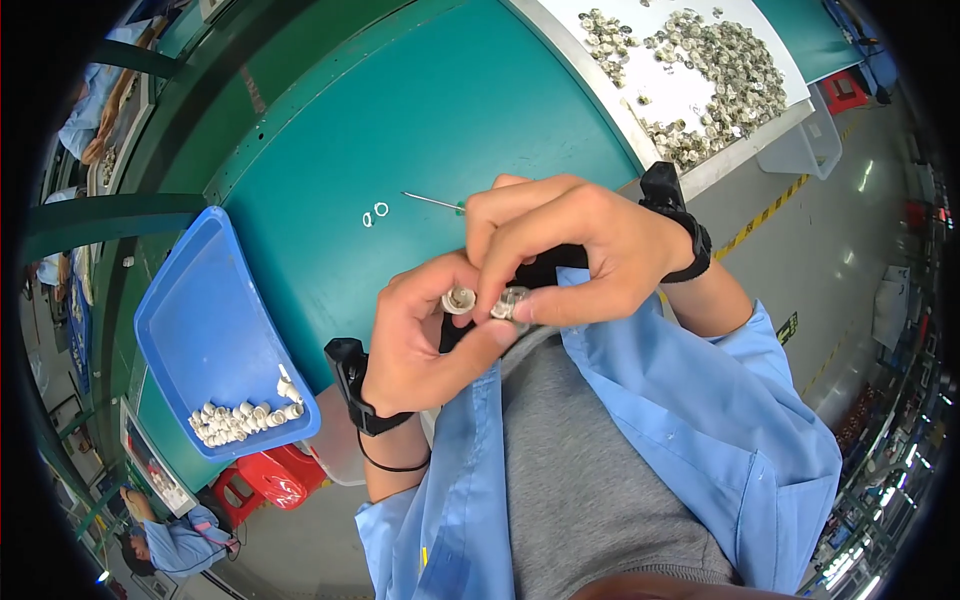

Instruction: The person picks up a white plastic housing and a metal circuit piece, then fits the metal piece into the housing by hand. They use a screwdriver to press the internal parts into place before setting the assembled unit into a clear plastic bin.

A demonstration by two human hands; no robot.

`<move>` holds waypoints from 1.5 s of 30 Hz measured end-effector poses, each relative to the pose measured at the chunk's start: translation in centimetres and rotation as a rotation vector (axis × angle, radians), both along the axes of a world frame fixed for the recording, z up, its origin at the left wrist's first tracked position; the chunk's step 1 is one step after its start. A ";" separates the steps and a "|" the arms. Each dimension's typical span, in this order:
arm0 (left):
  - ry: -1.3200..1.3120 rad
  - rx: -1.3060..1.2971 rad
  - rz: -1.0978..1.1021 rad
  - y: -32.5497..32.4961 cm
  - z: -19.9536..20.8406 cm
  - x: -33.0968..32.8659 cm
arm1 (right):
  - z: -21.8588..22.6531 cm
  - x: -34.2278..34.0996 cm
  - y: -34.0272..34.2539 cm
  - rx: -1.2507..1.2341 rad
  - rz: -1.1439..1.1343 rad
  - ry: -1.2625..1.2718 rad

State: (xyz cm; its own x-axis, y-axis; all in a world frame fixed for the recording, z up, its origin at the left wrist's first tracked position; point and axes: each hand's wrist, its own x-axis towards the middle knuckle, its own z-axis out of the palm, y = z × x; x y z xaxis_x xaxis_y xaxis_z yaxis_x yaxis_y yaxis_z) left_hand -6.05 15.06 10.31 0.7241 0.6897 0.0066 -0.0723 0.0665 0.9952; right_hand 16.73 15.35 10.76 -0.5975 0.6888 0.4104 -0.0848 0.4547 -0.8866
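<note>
My left hand [400,330] is closed, pinching a small white cup-shaped part [459,300] whose round open end faces up. Close beside it, my right hand [595,240] grips a small clear-and-white round part [508,303] between thumb and fingertips. A thin metal pick [432,202] with a bit of green at its base sticks out leftward from the curled fingers of the right hand; the rest of it is hidden. Two small white rings [375,214] lie on the green tabletop [330,160] beyond my hands.
A blue tray [205,340] at the left holds several white parts in its near end. At the far right, a metal-edged white tray [665,20] carries many small clear-and-metallic pieces. Red stools [275,477] stand below the table's left side, and another person [180,545] sits at the lower left.
</note>
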 end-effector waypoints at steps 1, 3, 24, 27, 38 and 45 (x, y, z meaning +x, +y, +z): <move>-0.106 -0.071 0.056 -0.2 -0.3 0.2 | 0.0 0.1 -0.1 -0.030 -0.018 0.015; -0.314 -0.211 0.172 -0.8 -0.7 0.4 | -0.1 0.0 -0.3 -0.013 -0.073 0.046; -0.245 0.036 0.399 -3.4 -0.5 0.9 | -1.1 -2.0 -1.5 0.184 -0.379 0.154; -0.230 0.177 0.394 -3.3 -0.8 1.0 | -1.6 -2.0 -1.6 0.159 -0.369 0.200; -0.266 0.150 0.396 -3.5 -0.9 1.1 | -1.8 -1.8 -1.6 0.103 -0.319 0.247; -0.231 0.199 0.367 -3.4 -0.8 1.2 | -1.1 -1.2 -1.7 0.146 -0.318 0.175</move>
